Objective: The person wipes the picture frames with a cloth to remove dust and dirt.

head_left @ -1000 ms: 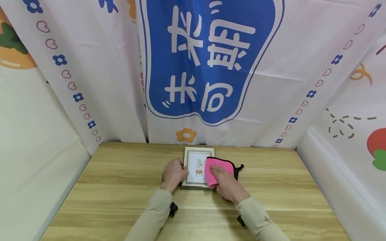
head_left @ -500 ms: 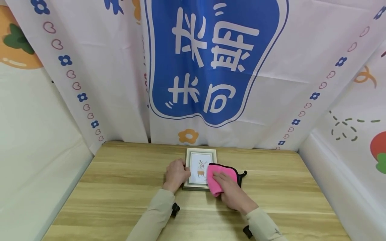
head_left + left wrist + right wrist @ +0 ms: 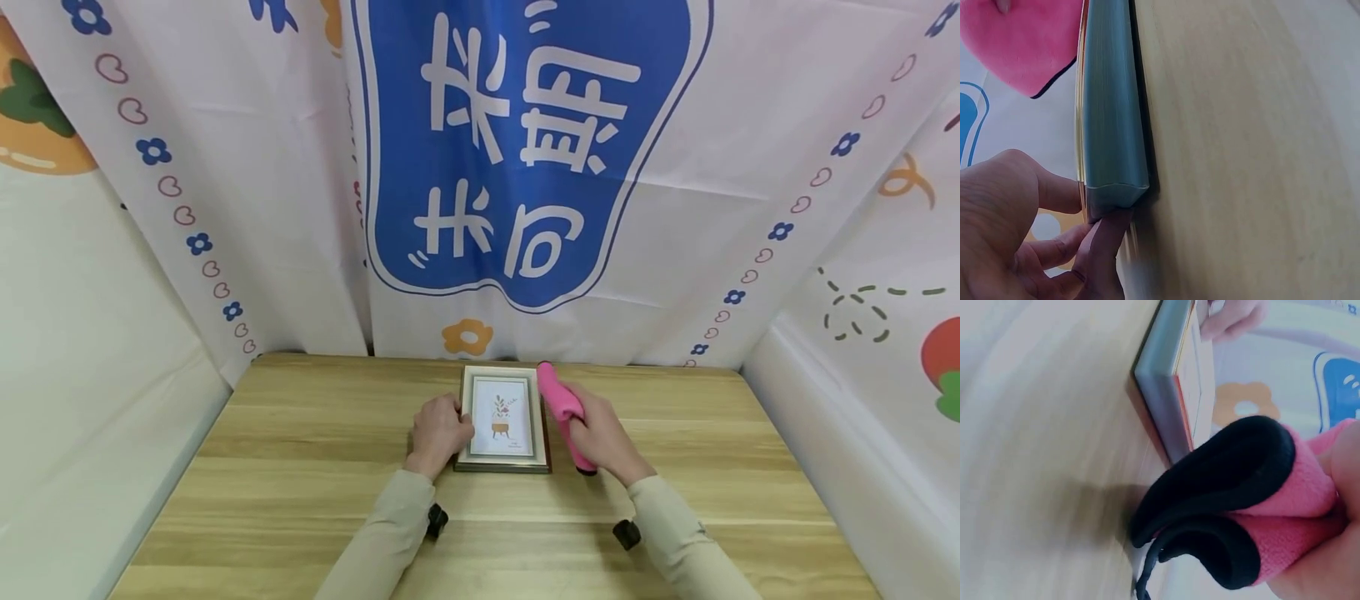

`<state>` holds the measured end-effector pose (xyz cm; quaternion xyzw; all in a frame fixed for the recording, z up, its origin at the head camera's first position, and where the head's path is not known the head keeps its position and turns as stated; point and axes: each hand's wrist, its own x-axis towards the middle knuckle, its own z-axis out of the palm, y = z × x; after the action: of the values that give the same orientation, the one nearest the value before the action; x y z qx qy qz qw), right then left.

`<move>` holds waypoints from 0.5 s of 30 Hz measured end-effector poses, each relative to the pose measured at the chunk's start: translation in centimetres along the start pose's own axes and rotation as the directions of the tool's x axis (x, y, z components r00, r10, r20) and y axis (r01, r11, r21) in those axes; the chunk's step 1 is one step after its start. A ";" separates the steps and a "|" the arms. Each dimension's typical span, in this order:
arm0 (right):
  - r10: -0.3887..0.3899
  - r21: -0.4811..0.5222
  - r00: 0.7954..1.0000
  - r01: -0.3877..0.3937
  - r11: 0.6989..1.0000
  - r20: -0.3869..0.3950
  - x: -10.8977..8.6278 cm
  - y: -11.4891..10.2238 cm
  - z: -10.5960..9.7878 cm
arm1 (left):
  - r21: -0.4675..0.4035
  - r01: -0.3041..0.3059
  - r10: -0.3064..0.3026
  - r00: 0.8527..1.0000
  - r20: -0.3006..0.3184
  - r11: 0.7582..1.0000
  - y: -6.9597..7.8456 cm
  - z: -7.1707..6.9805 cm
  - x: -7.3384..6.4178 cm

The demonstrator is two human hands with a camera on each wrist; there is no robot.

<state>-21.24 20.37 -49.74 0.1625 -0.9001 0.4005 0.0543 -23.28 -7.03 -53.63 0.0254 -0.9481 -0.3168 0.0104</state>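
Observation:
A picture frame (image 3: 501,417) with a pale border and a plant print lies face up on the wooden table. My left hand (image 3: 439,432) grips its left edge; in the left wrist view the thumb is on the face side and fingers curl at the side of the frame (image 3: 1113,106). At the frame's right edge, my right hand (image 3: 603,433) holds a bunched pink cloth (image 3: 561,400) with black trim. The right wrist view shows the cloth (image 3: 1297,487) folded over, its black edging and hanging loop beside the frame's corner.
The wooden table (image 3: 337,400) ends at a printed curtain (image 3: 300,250) hanging along its back edge. White side panels (image 3: 82,375) stand at left and right. A small black device (image 3: 627,534) sits by the right wrist.
My right hand has lifted the cloth off the frame's face and moved it to the right edge; the cloth, earlier flat under the fingers, is now folded upright. The left hand stays put.

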 end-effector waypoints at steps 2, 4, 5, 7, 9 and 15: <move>-0.007 -0.020 0.999 0.006 1.000 -0.039 0.9 0.5 0.1 | 0.000 -0.001 0.001 1.000 -0.005 1.000 0.0 0.0 0.1; -0.019 -0.032 0.998 0.018 0.999 -0.058 1.8 1.0 0.5 | -0.001 0.002 -0.002 1.000 -0.006 1.000 0.1 -0.1 0.1; -0.024 -0.042 0.998 0.021 0.999 -0.064 2.2 1.3 0.8 | 0.000 0.005 -0.005 1.000 -0.006 1.000 0.1 -0.1 0.1; -0.036 -0.058 0.997 0.032 0.998 -0.070 2.9 1.7 1.6 | 0.000 0.015 -0.015 1.000 -0.003 1.000 0.1 -0.1 0.0; -0.059 -0.071 0.997 0.055 0.996 -0.059 3.5 2.0 2.4 | 0.001 0.024 -0.024 1.000 -0.001 1.000 0.0 -0.2 0.0; -0.021 -0.160 0.994 0.037 0.986 0.103 4.5 1.9 4.0 | -0.009 0.035 -0.035 0.999 0.006 0.999 0.0 -0.1 -0.2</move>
<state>-25.94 17.43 -52.74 0.1908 -0.9288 0.3165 0.0275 -23.09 -7.04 -53.53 0.0409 -0.9460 -0.3215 0.0022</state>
